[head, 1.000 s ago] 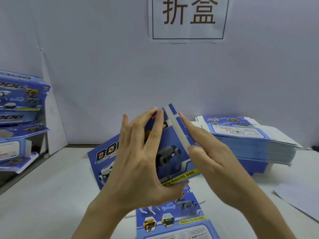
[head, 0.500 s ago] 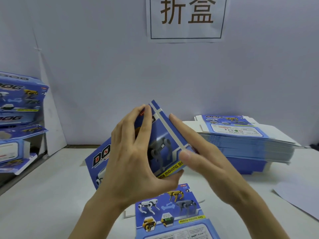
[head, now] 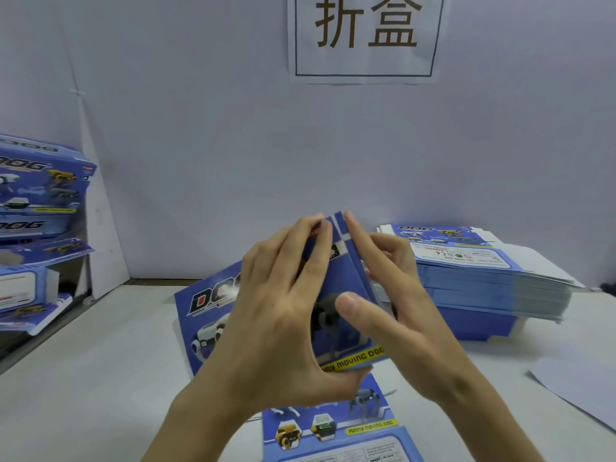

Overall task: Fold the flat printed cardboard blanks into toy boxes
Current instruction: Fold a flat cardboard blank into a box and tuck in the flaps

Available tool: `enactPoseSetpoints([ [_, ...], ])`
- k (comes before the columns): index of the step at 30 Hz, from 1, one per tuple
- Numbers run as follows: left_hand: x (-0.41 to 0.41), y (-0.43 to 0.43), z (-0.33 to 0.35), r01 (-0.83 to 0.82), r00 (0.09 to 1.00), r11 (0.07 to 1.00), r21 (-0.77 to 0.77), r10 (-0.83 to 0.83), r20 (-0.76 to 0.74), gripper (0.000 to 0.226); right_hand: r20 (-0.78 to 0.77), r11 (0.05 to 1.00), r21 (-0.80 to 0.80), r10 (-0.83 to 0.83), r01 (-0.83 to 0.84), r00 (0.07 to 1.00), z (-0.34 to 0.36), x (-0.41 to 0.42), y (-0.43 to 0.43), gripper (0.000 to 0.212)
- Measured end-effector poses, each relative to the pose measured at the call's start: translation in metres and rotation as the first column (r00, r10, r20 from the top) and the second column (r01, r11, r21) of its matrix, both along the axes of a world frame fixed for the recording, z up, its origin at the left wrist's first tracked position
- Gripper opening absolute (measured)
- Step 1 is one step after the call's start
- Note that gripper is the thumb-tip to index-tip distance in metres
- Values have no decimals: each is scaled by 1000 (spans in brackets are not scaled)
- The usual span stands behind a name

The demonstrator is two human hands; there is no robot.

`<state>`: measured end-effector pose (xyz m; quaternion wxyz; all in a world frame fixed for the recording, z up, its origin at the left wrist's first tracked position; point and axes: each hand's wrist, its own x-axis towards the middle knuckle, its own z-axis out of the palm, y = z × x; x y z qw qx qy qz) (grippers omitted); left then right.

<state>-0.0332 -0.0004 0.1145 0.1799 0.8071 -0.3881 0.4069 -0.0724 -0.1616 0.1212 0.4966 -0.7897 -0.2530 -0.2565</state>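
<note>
**Both hands on one blank, mid-frame**

- Blank (head: 213,308): blue printed card, held up off the table (head: 100,378) at the centre of the view. It is tilted, with the printed face toward the camera. "DOG" lettering shows at its 9 o'clock end, and a yellow "FUNNY MOVING DOG" strip runs along the lower edge. A narrow side panel with a white stripe stands up at the 12 o'clock corner.
- Left hand (head: 276,315): fingers spread long over the printed face, tips reaching the top corner. The thumb hooks under the lower edge by the yellow strip. It grips the blank, with the hand only partly closed.
- Right hand (head: 400,315): index finger lies straight along the striped side panel, and the thumb presses flat on the front face. The other fingers curl behind the card, so the blank is pinched between thumb and fingers.
- Second blank (head: 333,431): flat on the table at 6 o'clock, under the wrists and partly cut off by the frame edge.
- Stack (head: 483,281): tall pile of flat blanks at 3 o'clock, just behind the right hand.
- Boxes (head: 36,195): folded ones piled at 9 o'clock, against the left edge.
- Sheet (head: 583,385): pale paper at 4 o'clock, on the table.
- Sign (head: 365,35): white, with two large characters, on the wall at 12 o'clock.
</note>
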Motion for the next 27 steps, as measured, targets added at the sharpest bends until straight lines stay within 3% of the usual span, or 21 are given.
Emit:
enactPoseSetpoints([
  [4, -2, -2, -1, 14, 1000, 999, -32, -14, 2, 115, 23, 999, 21, 47, -47, 999, -1, -1, 6, 70],
  [9, -2, -3, 0, 33, 999, 999, -38, -33, 2, 111, 47, 996, -92, -16, 20, 999, -4, 0, 8, 70],
  [14, -1, 3, 5, 31, 999, 999, -32, -32, -12, 114, -102, 994, -65, 81, -88, 991, 1, -3, 1, 70],
  [18, 1, 4, 3, 40, 999, 997, -65, -41, -15, 108, -42, 972, -233, -27, 17, 999, 1, -4, 4, 81],
  [23, 6, 5, -2, 78, 997, 995, -60, -79, -14, 110, 71, 870, -461, -162, 176, 984, -1, -6, 7, 90],
  [25, 6, 4, -2, 132, 989, 986, -102, -138, -56, 112, 14, 902, -409, -148, 141, 989, 2, -7, 4, 84],
  [27, 6, 2, -2, 161, 985, 984, -78, -165, -44, 114, -125, 985, -168, -72, 50, 990, 5, -7, 3, 77],
])
